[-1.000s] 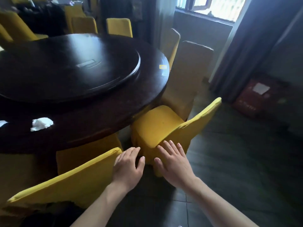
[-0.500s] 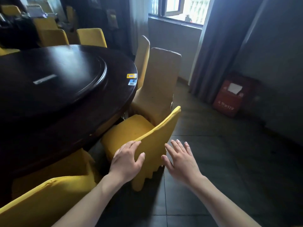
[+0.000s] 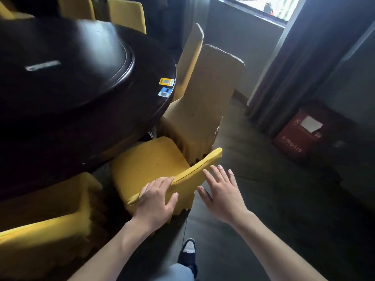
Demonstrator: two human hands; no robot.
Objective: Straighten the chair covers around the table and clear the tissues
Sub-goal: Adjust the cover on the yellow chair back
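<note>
A chair in a bright yellow cover [image 3: 150,161] stands tucked under the dark round table [image 3: 85,110], its back towards me. My left hand [image 3: 156,199] lies over the top edge of that chair back, fingers nearly straight, thumb on the rear side. My right hand [image 3: 221,191] hovers open just right of the chair back, fingers spread; whether it touches the cover I cannot tell. No tissue is in view.
A second yellow chair [image 3: 46,224] stands at lower left. A paler covered chair [image 3: 205,100] stands beyond, with more yellow chairs [image 3: 127,15] at the far side. A red box [image 3: 298,136] sits by the dark curtain [image 3: 300,63]. My shoe [image 3: 187,250] is on the dark floor.
The view has swung right and closer to the yellow chair. The tissue on the table has left the view. My left hand has come down onto the chair back's top edge.
</note>
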